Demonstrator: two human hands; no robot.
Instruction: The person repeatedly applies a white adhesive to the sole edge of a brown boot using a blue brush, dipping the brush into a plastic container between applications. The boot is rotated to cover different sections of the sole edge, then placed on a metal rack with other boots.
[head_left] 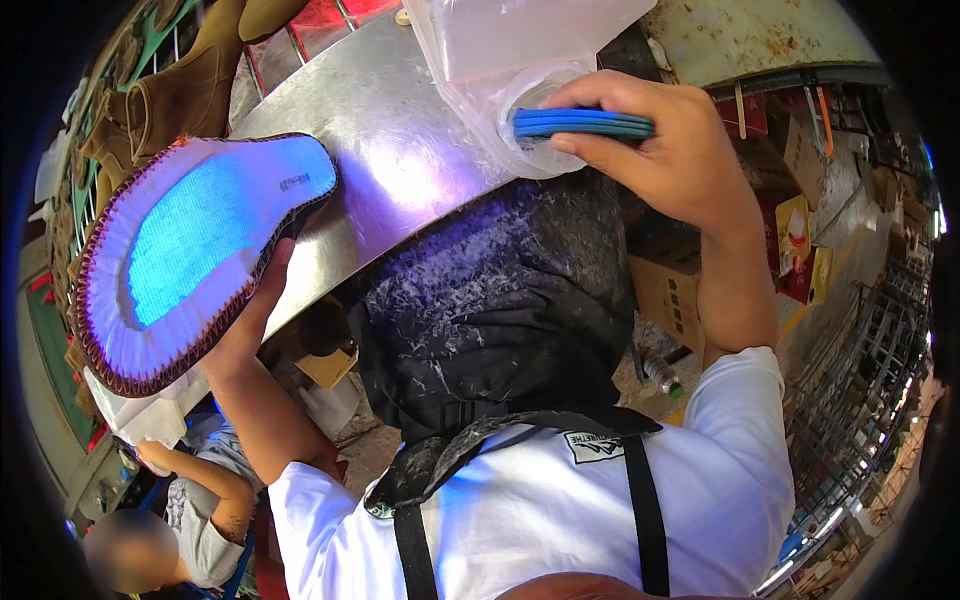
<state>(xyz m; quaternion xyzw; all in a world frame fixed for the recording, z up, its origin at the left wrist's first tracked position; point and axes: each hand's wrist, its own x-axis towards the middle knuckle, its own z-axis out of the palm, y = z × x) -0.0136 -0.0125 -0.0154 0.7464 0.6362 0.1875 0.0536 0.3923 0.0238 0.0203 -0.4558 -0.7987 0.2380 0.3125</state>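
Shiny metal bench (385, 150) up top, and over its left end there's a stitched-edge shoe upper (195, 235) — underside up — gripped by the left hand (256, 308). Then a clear plastic cup (528, 166), where the right hand (668, 145) pinches a blue pad (585, 123) (several layers, looks like) at the mouth.

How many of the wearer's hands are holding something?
2: the left hand, partly hidden behind the stitched shoe piece it holds; the right hand, pinching a blue pad at the round tub.
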